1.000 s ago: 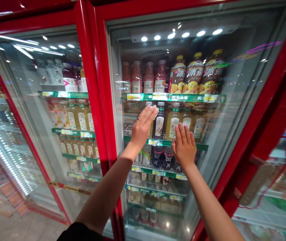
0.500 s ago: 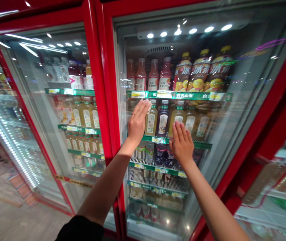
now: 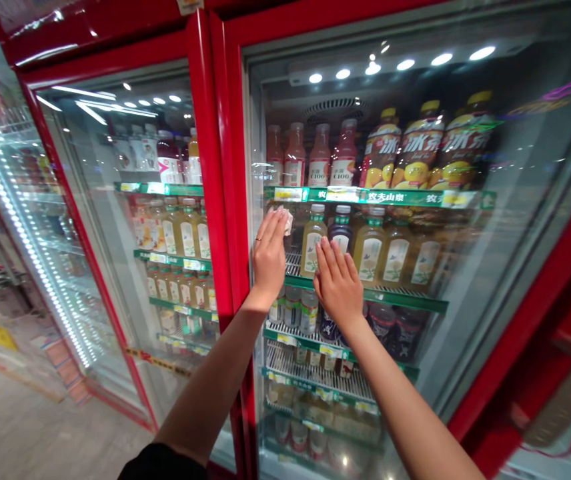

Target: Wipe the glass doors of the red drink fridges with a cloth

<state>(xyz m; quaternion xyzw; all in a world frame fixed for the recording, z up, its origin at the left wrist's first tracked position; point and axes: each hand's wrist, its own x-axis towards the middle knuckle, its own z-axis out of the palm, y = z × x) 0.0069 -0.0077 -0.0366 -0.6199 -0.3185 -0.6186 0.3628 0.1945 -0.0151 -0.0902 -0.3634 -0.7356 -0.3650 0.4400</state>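
My left hand (image 3: 270, 257), with a ring on one finger, presses a folded white cloth (image 3: 288, 223) against the glass door (image 3: 285, 380) of a red-framed drinks fridge. Only the cloth's edge shows beside the fingertips; the rest lies under the hand. To its right, my right hand (image 3: 339, 280) lies flat on or close to the same glass, fingers stretched out, nothing visible in it. Behind the glass, a yellow-green bottle (image 3: 314, 241) and a dark bottle (image 3: 340, 227) stand nearest to the right hand, which partly covers the dark one.
Red door frame (image 3: 233, 200) runs just left of my left hand. A second glass door (image 3: 100, 220) with more bottles stands further left. Large iced tea bottles (image 3: 418, 150) fill the top shelf's right side. A red frame edge (image 3: 540, 313) slants along the right.
Both hands have shifted left across the glass relative to the bottles, the right one more, now in front of the dark bottle. The camera view has turned slightly left.
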